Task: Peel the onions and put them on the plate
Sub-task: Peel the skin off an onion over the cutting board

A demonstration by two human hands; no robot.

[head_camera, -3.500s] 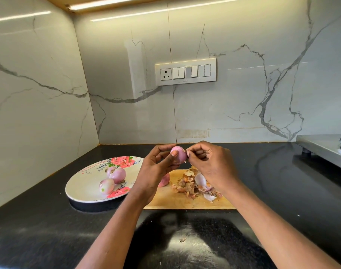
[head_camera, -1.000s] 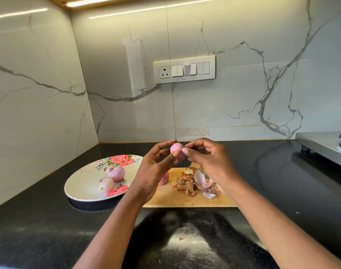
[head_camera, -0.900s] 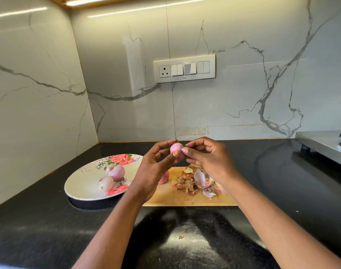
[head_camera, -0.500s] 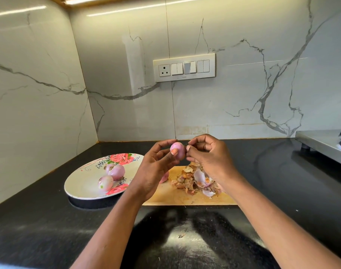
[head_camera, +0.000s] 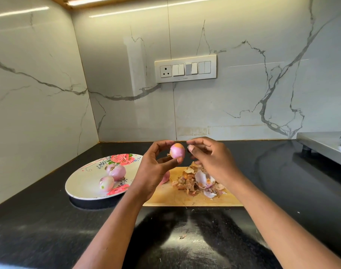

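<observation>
The left hand is pinching a small pink onion between its thumb below and its curled fingers above, holding it in the air over the far edge of the wooden cutting board. The right hand is hovering just beside the onion, fingers loosely curled and thumb tip pointing toward it, gripping nothing that can be made out; a narrow gap is showing between it and the onion. Under the hands, a heap of dry onion peels is lying on the board, and another pinkish onion is peeking out from behind the left wrist. Left of the board, touching or nearly touching it, a floral plate is sitting on the black countertop, tilted up at its far side, and is holding two peeled onions lying against each other near its middle. On the marble wall behind, a switch panel is showing.
</observation>
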